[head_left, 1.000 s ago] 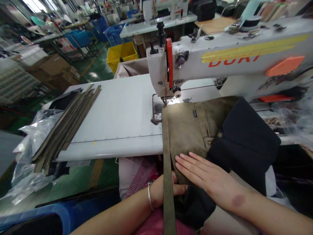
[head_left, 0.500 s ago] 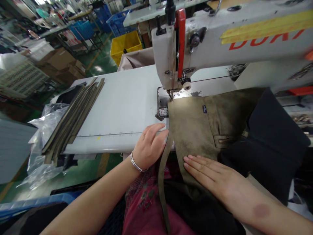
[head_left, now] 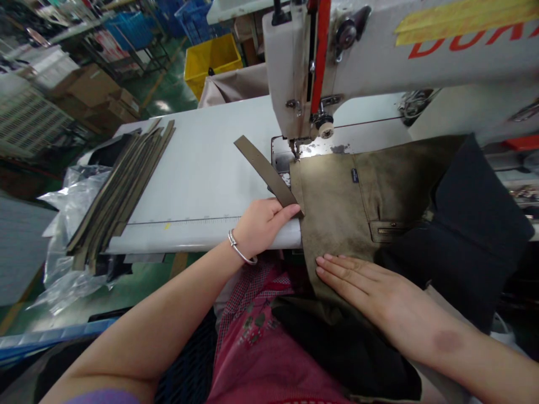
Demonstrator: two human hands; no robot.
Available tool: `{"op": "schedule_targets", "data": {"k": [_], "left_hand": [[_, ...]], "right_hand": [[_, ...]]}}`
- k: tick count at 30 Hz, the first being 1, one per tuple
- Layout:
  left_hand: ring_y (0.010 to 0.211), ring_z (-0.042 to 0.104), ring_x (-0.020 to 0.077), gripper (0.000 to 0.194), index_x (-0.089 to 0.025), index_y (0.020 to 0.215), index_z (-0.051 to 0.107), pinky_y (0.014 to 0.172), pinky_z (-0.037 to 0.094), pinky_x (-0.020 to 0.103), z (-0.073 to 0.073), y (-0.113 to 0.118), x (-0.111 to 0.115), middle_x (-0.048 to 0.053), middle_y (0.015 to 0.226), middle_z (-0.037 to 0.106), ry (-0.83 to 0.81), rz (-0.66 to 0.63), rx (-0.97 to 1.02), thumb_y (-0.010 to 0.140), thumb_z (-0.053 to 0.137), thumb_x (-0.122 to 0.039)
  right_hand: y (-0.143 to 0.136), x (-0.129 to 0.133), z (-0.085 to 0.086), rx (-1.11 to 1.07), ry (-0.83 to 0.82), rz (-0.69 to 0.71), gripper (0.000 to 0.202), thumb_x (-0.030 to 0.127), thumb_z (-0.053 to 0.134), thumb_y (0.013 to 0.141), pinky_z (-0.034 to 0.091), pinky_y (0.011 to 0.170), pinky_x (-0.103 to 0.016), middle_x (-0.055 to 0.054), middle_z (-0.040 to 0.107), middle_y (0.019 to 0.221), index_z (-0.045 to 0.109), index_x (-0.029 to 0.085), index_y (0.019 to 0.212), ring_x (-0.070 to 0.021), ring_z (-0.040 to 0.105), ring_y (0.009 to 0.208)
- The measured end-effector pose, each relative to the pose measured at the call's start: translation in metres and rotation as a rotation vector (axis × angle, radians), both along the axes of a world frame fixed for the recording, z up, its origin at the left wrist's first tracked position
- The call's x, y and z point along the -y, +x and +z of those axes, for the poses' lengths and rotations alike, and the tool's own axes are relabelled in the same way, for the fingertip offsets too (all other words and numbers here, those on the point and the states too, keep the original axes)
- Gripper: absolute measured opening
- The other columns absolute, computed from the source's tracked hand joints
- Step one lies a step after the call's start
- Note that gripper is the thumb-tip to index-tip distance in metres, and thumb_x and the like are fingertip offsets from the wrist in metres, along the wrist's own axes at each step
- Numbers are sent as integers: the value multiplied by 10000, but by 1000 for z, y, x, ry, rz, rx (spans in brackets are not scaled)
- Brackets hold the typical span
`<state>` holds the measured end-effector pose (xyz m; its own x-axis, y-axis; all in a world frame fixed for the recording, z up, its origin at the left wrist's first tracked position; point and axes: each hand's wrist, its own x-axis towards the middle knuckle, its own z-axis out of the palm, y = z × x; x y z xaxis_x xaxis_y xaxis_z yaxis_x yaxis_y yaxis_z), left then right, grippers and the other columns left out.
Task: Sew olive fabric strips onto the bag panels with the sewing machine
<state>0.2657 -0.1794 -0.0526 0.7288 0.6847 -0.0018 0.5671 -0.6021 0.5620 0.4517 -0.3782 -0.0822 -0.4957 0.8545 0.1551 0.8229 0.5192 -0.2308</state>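
My left hand (head_left: 263, 224) pinches an olive fabric strip (head_left: 263, 167) between thumb and fingers at the table's front edge. The strip's free end points up and left over the white table. Under the presser foot (head_left: 295, 150) of the sewing machine (head_left: 379, 62) lies the left edge of an olive garment (head_left: 332, 207), which has a small dark label and a zipped pocket. Flat on the garment's lower part rests my right hand (head_left: 362, 286), its fingers stretched out and side by side.
A bundle of olive strips (head_left: 122, 191) lies at the left end of the white table (head_left: 202, 168), beside clear plastic (head_left: 71, 202). Behind stand a yellow crate (head_left: 213, 59) and cardboard boxes (head_left: 92, 87). Dark fabric (head_left: 475, 224) spreads at the right.
The strip that hung down over my lap now points up across the table, with my left hand closed on it. My right hand stays flat on the garment. The view has shifted slightly.
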Motion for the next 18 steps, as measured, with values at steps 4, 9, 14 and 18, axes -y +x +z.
{"op": "schedule_targets", "data": {"k": [4, 9, 14, 18], "left_hand": [[584, 520, 94, 475, -119, 721, 712, 582, 345, 230, 3, 4, -3, -2, 613, 594, 1, -17, 2, 974, 448, -423], [584, 533, 93, 495, -123, 667, 679, 588, 378, 227, 3, 4, -3, -1, 624, 595, 38, -58, 14, 980, 440, -423], [922, 628, 185, 417, -144, 896, 715, 882, 487, 342, -3, -3, 15, 68, 909, 696, 235, -280, -35, 994, 404, -405], [1219, 521, 238, 349, -156, 1287, 558, 1033, 453, 422, -15, -15, 34, 115, 1300, 585, 449, -385, -103, 967, 471, -263]], "right_hand": [[1, 0, 2, 9, 16, 8, 518, 45, 361, 890, 480, 1042, -368, -92, 477, 1447, 462, 119, 1392, -175, 461, 1319], [0, -2, 2, -4, 23, 6, 518, 41, 362, 881, 486, 1034, -352, -89, 492, 1435, 479, 122, 1379, -168, 468, 1312], [-1, -4, 7, 40, 91, 17, 497, 61, 360, 871, 537, 967, -324, -72, 528, 1400, 531, 127, 1333, -165, 527, 1257], [-1, -5, 16, 56, 182, 4, 483, 74, 358, 848, 554, 918, -263, -48, 588, 1336, 590, 144, 1266, -141, 584, 1182]]}}
